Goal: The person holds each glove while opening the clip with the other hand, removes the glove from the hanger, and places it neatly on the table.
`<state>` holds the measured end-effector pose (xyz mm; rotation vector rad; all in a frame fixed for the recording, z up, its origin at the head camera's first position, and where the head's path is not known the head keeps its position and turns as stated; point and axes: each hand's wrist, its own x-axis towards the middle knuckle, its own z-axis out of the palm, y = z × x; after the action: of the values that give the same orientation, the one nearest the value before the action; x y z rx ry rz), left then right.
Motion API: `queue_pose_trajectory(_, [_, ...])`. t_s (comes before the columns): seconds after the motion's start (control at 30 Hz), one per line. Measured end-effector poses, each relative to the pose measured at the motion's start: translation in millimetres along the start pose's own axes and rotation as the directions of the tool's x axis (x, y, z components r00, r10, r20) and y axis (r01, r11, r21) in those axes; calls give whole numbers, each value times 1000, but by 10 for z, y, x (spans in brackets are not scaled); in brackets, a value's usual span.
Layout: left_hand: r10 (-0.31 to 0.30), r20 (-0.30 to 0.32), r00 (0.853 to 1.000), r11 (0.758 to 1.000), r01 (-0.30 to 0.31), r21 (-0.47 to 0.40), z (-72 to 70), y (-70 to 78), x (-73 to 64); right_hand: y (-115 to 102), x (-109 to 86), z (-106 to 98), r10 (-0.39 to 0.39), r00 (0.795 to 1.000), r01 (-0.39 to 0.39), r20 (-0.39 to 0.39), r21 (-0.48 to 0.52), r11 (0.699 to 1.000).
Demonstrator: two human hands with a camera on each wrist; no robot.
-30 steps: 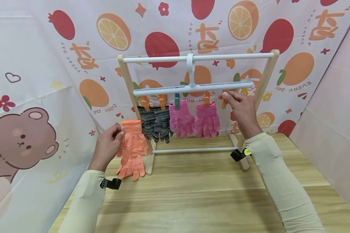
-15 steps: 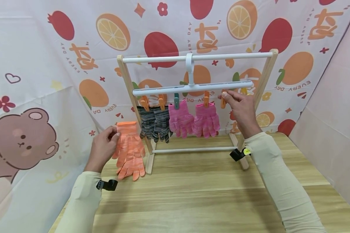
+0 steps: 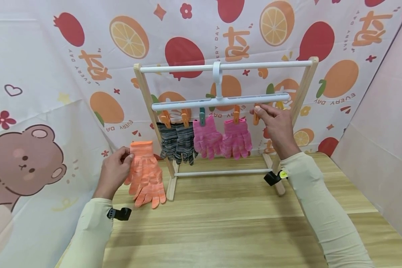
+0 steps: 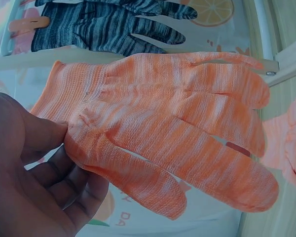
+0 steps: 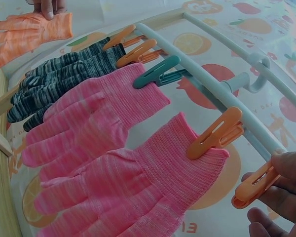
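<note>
At the left of the head view my left hand (image 3: 115,172) pinches an orange knit glove (image 3: 142,160) by the side of its cuff, and the glove hangs fingers down. A second orange glove (image 3: 150,193) shows below it near the table. My right hand (image 3: 278,124) pinches an orange clothespin (image 5: 256,185) at the right part of the white hanger bar (image 3: 251,99); no glove hangs from it. Along the bar, pink gloves (image 5: 133,187) hang from a green clothespin (image 5: 158,74) and an orange one, and black-grey gloves (image 3: 177,141) from orange clothespins (image 3: 165,118).
The hanger hooks over the top rail of a wooden rack (image 3: 142,83) with a low white crossbar (image 3: 221,172). Under it lies a wood-grain table (image 3: 201,230). Fruit-printed cloth (image 3: 201,29) covers the back wall, and a bear-printed cloth (image 3: 23,163) the left.
My left hand has moved left and slightly down with the orange glove, away from the black-grey gloves. My right hand stays on the clothespin.
</note>
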<state>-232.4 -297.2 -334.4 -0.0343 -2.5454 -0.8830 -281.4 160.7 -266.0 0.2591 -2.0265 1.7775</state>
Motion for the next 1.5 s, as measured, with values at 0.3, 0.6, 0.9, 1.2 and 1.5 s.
queue_pose_trajectory(0.3, [-27, 4, 1000, 999, 26, 40, -25, -93, -7, 8, -9, -4, -2, 1000, 2, 3, 14, 1000])
queue_pose_trajectory(0.6, [-61, 16, 998, 994, 59, 88, -71, -207, -19, 20, 4, 7, -9, 1000, 9, 5, 28, 1000])
queue_pose_trajectory(0.9, [-112, 12, 994, 989, 110, 100, -87, -329, -36, 30, 5, 2, -2, 1000, 1, 19, 58, 998])
queue_pose_trajectory(1.2, [-106, 13, 994, 987, 104, 121, -136, -451, -46, 27, 3, 1, -11, 1000, 11, 14, 49, 999])
queue_pose_trajectory(1.5, [-118, 27, 993, 984, 113, 141, -159, -534, -70, 31, 1, 1, -15, 1000, 15, 11, 37, 999])
